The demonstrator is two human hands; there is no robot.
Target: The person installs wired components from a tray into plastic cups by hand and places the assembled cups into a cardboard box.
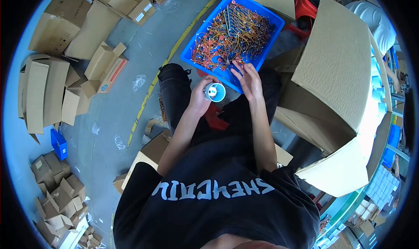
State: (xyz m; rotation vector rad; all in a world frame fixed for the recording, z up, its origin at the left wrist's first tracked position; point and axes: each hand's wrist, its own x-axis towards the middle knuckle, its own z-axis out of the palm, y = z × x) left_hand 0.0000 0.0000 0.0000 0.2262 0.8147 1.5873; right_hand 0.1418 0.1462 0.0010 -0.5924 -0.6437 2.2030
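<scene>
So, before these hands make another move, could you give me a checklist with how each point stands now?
1. Pale cup-shaped part held: ok, the left hand grips it.
2. Its open end showing: ok, the inside is visible from above.
3. Right hand close to the wires: ok, it is at the near end of the blue tray.
4. A wire in the right hand: cannot tell, too small to see.
5. Wires neatly separated: not ok, they lie crossed in a heap.
6. Blue tray firmly supported: cannot tell, its underside is hidden.
</scene>
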